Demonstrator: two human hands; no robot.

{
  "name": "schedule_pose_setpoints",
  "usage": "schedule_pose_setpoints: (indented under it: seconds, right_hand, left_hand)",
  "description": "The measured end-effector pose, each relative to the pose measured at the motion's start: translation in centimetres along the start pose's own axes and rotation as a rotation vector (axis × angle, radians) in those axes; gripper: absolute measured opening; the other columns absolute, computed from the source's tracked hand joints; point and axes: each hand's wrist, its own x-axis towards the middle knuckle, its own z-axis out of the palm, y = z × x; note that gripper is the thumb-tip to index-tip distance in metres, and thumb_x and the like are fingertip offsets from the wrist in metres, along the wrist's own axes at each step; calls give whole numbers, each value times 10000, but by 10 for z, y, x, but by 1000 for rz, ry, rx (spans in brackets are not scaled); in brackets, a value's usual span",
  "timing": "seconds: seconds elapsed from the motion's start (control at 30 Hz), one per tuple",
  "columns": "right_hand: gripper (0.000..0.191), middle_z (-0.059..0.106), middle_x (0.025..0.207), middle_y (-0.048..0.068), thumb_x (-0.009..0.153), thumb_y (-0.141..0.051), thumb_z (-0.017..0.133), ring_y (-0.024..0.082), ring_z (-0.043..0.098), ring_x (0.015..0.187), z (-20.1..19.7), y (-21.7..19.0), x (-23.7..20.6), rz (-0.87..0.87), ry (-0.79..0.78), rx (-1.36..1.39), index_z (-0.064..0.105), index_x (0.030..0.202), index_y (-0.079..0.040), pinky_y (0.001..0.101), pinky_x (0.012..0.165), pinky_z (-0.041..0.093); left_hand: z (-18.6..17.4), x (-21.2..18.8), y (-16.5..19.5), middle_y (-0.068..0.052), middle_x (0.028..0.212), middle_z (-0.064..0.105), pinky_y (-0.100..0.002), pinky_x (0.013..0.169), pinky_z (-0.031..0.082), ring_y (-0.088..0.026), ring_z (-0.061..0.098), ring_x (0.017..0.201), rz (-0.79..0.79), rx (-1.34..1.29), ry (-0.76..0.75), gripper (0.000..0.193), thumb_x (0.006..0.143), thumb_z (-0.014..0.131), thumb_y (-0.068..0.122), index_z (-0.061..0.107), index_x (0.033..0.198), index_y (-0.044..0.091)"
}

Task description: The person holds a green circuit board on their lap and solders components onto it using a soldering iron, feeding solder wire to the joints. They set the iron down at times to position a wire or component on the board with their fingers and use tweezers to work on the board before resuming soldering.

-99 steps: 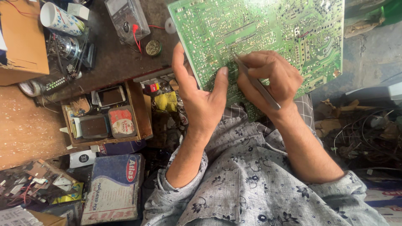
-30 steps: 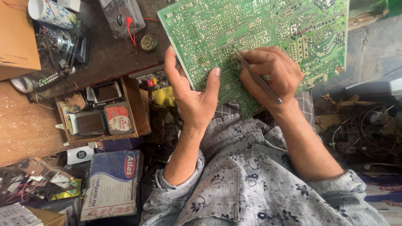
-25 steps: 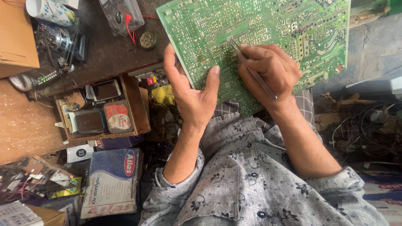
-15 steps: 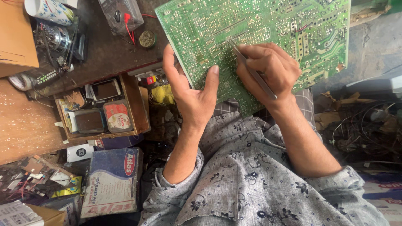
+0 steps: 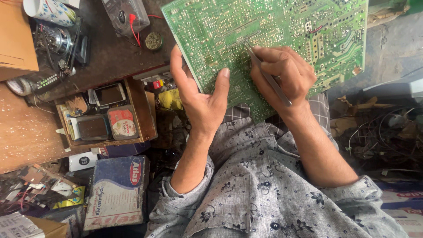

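We see the green circuit board (image 5: 282, 39) propped over the lap, solder side up, its lower left edge gripped by the left hand (image 5: 200, 99), thumb on the face and fingers curled behind. The right hand (image 5: 284, 75) has its fingers closed around slim metal tweezers (image 5: 266, 72), whose tip rests on a solder row near the board's middle. We cannot tell which joints are already done; nothing looks lifted off. The wooden tray (image 5: 105, 117) of oddments sits apart on the table (image 5: 26, 136).
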Motion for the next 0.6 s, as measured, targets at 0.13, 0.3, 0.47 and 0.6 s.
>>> schedule_pose_setpoints:
  seconds: [0.13,0.3,0.47,0.6]
  right_hand:
    - [330,747,1039,166,906,121,841,297,777,948,0,1,-1,-22,7,8,543,912,-21,360,765,632]
    - [347,753,1033,168,904,112,852,287,779,935,2,2,-1,-31,12,9,535,897,-29,347,738,626]
    - [335,751,1056,166,928,113,854,285,776,944,2,-1,0,-36,19,-8,548,922,-23,357,760,630]
    - [320,752,1072,165,931,114,849,287,775,954,1,-5,1,4,-2,1,560,934,-22,362,776,631]
  left_hand:
    - [-1,1,-2,-188,1463,513,-305,1089,575,-202,622,1291,21,16,-16,782,1052,678,-56,139,1608,48]
    - [-2,1,-3,-197,1451,518,-313,1081,580,-204,620,1287,10,2,-17,782,1052,671,-62,129,1606,45]
    - [-2,0,-1,-198,1430,533,-301,1043,589,-201,641,1249,-11,3,-9,790,1042,673,-62,125,1602,35]
    - [-2,0,0,-198,1447,523,-298,1064,575,-202,632,1262,0,13,-10,789,1051,674,-72,126,1608,37]
